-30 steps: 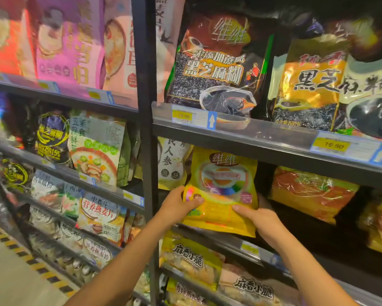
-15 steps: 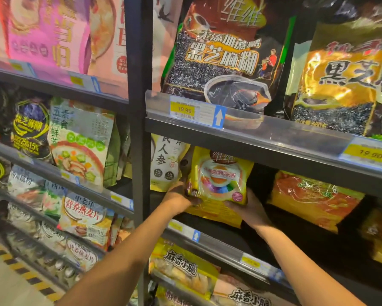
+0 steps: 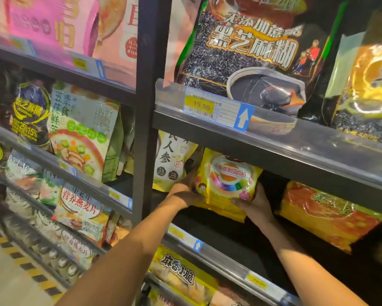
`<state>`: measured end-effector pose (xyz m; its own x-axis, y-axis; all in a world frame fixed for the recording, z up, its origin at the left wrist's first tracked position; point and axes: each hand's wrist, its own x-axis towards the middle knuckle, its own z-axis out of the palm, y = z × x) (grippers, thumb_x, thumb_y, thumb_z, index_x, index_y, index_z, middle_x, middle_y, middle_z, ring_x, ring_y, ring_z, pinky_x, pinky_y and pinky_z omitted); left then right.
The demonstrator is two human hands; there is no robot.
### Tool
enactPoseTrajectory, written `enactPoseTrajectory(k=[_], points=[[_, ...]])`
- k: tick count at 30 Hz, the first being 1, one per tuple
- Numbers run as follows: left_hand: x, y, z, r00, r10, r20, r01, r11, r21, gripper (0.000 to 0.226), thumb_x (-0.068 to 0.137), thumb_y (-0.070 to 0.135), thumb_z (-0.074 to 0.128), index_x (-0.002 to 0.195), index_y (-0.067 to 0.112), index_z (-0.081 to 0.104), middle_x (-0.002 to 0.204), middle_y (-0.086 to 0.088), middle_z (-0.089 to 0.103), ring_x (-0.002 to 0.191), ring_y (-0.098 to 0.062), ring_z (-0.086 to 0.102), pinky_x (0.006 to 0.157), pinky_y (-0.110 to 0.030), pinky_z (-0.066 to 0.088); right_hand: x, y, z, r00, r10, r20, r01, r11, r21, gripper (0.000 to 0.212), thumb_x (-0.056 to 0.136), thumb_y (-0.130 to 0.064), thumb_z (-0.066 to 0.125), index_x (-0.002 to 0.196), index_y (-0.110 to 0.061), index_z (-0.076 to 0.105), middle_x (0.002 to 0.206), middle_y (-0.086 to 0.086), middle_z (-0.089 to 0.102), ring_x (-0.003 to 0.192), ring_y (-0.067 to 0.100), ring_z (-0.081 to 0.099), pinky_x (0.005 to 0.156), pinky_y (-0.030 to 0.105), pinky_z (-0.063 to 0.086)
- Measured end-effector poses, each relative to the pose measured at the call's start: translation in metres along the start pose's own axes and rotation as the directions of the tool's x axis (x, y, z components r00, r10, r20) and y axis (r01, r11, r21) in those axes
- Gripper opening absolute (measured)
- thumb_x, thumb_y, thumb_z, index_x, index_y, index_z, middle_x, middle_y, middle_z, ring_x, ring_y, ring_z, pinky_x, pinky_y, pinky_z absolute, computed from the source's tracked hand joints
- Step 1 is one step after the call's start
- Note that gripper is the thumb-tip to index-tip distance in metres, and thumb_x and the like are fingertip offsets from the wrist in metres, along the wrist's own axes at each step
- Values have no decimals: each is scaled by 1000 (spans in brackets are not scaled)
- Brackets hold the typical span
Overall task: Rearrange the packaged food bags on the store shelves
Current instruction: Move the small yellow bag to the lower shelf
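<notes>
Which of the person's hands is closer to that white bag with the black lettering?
Left. The left hand grips the yellow bag right beside the white bag; the right hand holds the yellow bag's far side.

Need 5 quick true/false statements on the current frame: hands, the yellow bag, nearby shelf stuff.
1. Both hands hold the yellow bag. True: the left hand grips its left edge, the right hand its lower right.
2. The yellow bag is on the top shelf beside the black sesame bag. False: it is one shelf lower, under the shelf edge that carries the price tag.
3. The price tag reads 19.90. True.
4. The orange bag sits left of the yellow bag. False: it is to its right.
5. The white bag is right of the yellow bag. False: it is to its left, next to the upright post.
</notes>
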<state>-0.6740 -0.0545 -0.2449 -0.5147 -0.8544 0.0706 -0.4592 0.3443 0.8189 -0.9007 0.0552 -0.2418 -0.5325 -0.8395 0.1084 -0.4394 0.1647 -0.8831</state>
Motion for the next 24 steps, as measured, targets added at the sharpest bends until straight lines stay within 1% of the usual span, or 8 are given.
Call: enactPoseTrajectory(k=[1, 3, 6, 10, 13, 16, 19, 24], points=[[3, 0, 1, 1000, 7, -7, -7, 1000, -7, 94, 85, 14, 83, 162, 21, 29, 156, -7, 51, 141, -28, 51, 98, -18, 36, 4, 0, 1, 1000, 2, -6, -2, 1000, -10, 89, 71, -16, 93, 146, -21, 45, 121, -7, 65, 117, 20, 62, 106, 46, 49], [8, 1, 4, 1000, 6, -13, -6, 1000, -26, 88, 86, 12, 82, 159, 20, 34, 151, -8, 56, 138, -29, 54, 99, -21, 39, 11, 2, 3, 1000, 5, -18, -5, 1000, -22, 88, 72, -20, 93, 146, -22, 45, 122, -6, 66, 119, 21, 62, 107, 49, 49], [15, 0, 10, 999, -3, -42, 2, 1000, -27, 85, 85, 12, 82, 157, 18, 37, 146, -10, 60, 135, -31, 57, 100, -27, 43, 19, 7, 4, 999, 25, -34, -26, 1000, -16, 88, 71, -25, 94, 144, -24, 46, 125, -2, 67, 120, 24, 63, 107, 52, 49], [18, -2, 17, 994, -9, -106, 12, 1000, 28, 83, 87, 16, 79, 157, 16, 35, 141, -14, 63, 129, -34, 60, 99, -30, 46, 23, 10, 7, 998, 52, -27, -53, 999, -14, 84, 72, -28, 93, 142, -23, 47, 128, 1, 66, 122, 24, 62, 105, 48, 50], [21, 0, 19, 994, -13, -109, 25, 994, 108, 81, 89, 19, 78, 157, 14, 34, 135, -16, 66, 124, -36, 63, 96, -37, 51, 24, 11, 8, 998, 63, -31, -64, 998, -16, 81, 73, -26, 92, 142, -20, 49, 130, 3, 66, 122, 25, 61, 103, 44, 48], [22, 1, 21, 992, -10, -122, 33, 983, 181, 76, 91, 23, 75, 155, 14, 35, 131, -15, 67, 121, -35, 65, 93, -38, 52, 23, 11, 10, 997, 61, -41, -62, 998, -21, 78, 74, -25, 92, 141, -19, 50, 131, 4, 66, 124, 27, 61, 103, 43, 47], [20, 0, 22, 991, -12, -136, 39, 979, 198, 71, 92, 27, 74, 152, 15, 39, 131, -13, 67, 122, -33, 65, 96, -38, 52, 21, 9, 12, 997, 58, -51, -59, 998, -26, 76, 77, -24, 90, 141, -17, 50, 134, 6, 65, 126, 28, 60, 104, 43, 46], [17, 1, 21, 991, -23, -128, 49, 979, 200, 71, 92, 30, 73, 152, 14, 39, 134, -15, 64, 124, -34, 62, 100, -39, 52, 14, 6, 10, 998, 53, -42, -55, 997, -51, 73, 79, -27, 88, 140, -17, 50, 135, 7, 63, 127, 29, 59, 99, 39, 44]])
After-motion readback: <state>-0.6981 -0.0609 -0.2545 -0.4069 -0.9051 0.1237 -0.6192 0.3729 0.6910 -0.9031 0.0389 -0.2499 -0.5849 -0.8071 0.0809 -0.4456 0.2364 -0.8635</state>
